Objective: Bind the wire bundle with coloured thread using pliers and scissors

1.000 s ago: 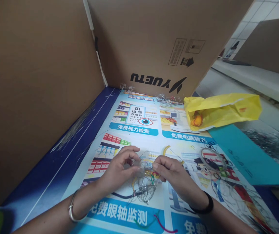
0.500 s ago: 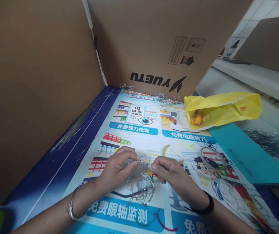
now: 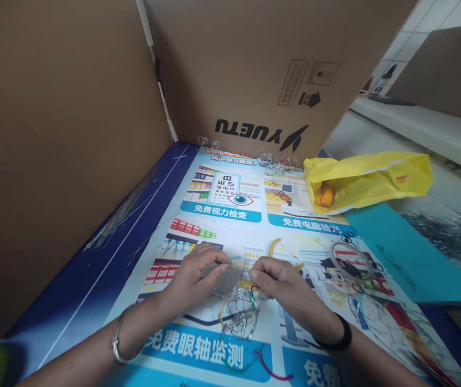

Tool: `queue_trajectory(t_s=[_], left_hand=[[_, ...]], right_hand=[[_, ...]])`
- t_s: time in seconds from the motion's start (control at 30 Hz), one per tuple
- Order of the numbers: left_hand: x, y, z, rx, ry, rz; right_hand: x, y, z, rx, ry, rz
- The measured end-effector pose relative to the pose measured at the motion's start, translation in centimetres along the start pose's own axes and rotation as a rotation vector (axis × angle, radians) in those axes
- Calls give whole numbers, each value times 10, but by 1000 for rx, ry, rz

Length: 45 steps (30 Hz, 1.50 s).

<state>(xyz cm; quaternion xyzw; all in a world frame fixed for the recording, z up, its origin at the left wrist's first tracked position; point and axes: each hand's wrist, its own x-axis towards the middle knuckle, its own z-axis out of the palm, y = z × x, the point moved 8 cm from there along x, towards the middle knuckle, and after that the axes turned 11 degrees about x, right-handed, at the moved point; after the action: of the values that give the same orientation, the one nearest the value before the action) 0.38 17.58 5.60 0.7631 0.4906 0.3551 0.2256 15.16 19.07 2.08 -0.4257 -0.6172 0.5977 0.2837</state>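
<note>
A tangled bundle of thin silvery wire [image 3: 240, 317] with yellow, green and red strands hangs between my two hands above the printed poster [image 3: 214, 242]. My left hand [image 3: 204, 274] pinches the wire with thumb and forefinger. Facing it, my right hand [image 3: 276, 277] pinches the other side, its fingertips a short gap from the left ones. A yellow strand [image 3: 240, 266] runs between the two pinches. Just behind my right hand lies a curved yellow piece [image 3: 274, 247]. Nearer to me, a magenta strand [image 3: 270, 371] and a green strand rest on the poster.
Cardboard walls [image 3: 262, 64] rise at the left and back. An opened yellow bag [image 3: 367, 180] lies back right, beside a turquoise sheet [image 3: 408, 252] and a heap of dark wire [image 3: 442, 234]. A clear ring [image 3: 351, 260] sits right of my hands. Straight wires [image 3: 125, 207] lie along the left.
My hands keep their pinches in nearly the same place. The hanging wire tangle has shifted slightly to the right.
</note>
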Motion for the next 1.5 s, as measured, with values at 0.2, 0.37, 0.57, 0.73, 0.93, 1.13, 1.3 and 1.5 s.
queue_trajectory(t_s=[0.2,0.37,0.57,0.73,0.93,1.13,1.3,1.5], left_hand=[[-1,-5,-2,20,-2,-75],[-1,-6,-5,54,14,-146],[-4,-9,-6,18,52,-196],[-6,-7,-7,21,68,-208],[-8,-5,-9,52,94,-215],[-15,3,-8,60,153,-196],[-22,10,-6,41,169,-168],[-28,17,-3,25,135,-158]], right_hand=[[2,-11,-5,-181,48,-106],[-1,-20,-9,-263,107,-205],[-13,-39,-29,-208,310,-274],[-31,-44,-51,18,459,-251],[-60,-43,-32,225,380,-175],[-88,-51,32,-439,294,-320],[-99,-53,60,-871,374,-580],[-107,-44,54,-1026,496,-564]])
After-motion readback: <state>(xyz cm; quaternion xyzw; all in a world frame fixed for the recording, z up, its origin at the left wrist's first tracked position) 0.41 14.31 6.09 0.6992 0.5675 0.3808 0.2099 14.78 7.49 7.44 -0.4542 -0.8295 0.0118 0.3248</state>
